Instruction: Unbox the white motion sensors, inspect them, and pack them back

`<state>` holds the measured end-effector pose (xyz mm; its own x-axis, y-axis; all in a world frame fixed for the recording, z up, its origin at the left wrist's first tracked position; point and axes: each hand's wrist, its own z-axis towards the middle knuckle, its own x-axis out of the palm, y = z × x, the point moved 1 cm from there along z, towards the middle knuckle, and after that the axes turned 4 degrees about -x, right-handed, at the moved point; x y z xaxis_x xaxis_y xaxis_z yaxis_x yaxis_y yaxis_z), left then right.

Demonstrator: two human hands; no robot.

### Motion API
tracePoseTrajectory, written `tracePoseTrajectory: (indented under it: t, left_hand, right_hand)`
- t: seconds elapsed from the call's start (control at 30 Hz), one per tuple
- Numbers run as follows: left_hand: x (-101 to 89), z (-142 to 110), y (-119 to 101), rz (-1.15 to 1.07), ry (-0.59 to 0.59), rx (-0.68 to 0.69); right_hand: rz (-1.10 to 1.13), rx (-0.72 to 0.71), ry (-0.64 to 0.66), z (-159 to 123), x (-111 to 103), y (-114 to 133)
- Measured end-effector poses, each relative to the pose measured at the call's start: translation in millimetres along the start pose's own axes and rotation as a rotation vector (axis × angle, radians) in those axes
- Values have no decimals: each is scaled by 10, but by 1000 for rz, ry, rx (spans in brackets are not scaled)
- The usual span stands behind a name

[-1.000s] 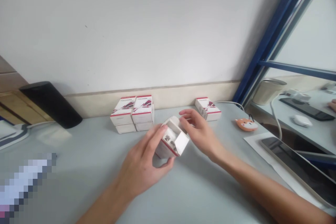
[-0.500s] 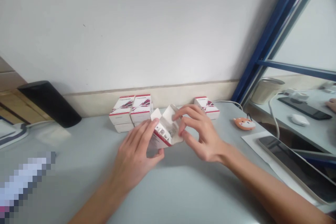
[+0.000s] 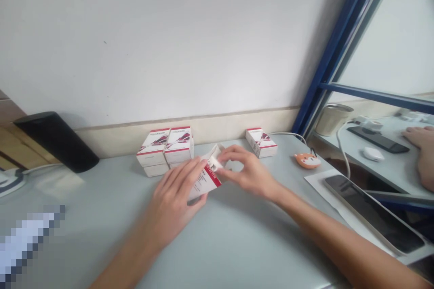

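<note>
My left hand (image 3: 178, 192) is wrapped round a small white carton with a red band (image 3: 206, 183). The carton is tilted, with its open end toward the upper right and its flaps raised. At that open mouth, my right hand (image 3: 249, 171) pinches a small white piece (image 3: 213, 163) between thumb and fingers. The piece sits partly inside the carton, and its kind cannot be made out. Behind the left hand, similar cartons stand stacked in two columns, a left stack (image 3: 154, 144) and a right stack (image 3: 179, 141). One more carton (image 3: 261, 142) stands alone by the wall, beyond my right hand.
An orange-and-white animal-faced case (image 3: 307, 160) lies at the right, near a dark phone-like slab (image 3: 373, 212) on white paper. A black rounded object (image 3: 57, 142) leans at the left. Past the blue frame (image 3: 313, 76), a person's limb (image 3: 425, 149) shows beside a cup (image 3: 334, 119).
The held carton has turned so its printed side faces me more. My right fingers have moved from the flaps to the white piece at the mouth. The view has shifted slightly.
</note>
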<state>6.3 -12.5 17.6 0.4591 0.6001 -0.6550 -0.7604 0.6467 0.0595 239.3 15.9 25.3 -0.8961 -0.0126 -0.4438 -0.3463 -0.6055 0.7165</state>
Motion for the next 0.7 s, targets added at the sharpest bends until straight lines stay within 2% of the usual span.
tracePoseTrajectory:
  t: [0.1, 0.17, 0.2, 0.27, 0.37, 0.47, 0.57, 0.6, 0.7]
  left_hand:
    - [0, -12, 6, -19, -12, -87]
    - [-2, -13, 9, -36, -25, -119]
    - [-3, -14, 10, -42, -33, -125]
    - [-3, -17, 10, -52, -60, -111]
    - [-3, -27, 7, -63, -106, -53]
    - [-12, -27, 2, -65, -137, -13]
    - [-35, -7, -4, -53, -149, 32]
    - [-43, 1, -5, -47, -153, 41]
    - [-54, 18, 1, -7, -158, 42]
  right_hand:
    - [-70, 121, -176, 120, -315, -82]
    - [-251, 219, -376, 173, -578, -223]
    - [-374, 312, -408, 184, -696, -317]
    - [-563, 471, -336, 183, -873, -527]
    - [-659, 516, -278, 153, -983, -803]
    - [-697, 461, -303, 140, -963, -905]
    - [-680, 298, -411, 147, -886, -677]
    - [-646, 181, -487, 143, -851, -519]
    - [-508, -318, -748, 66, -702, 66]
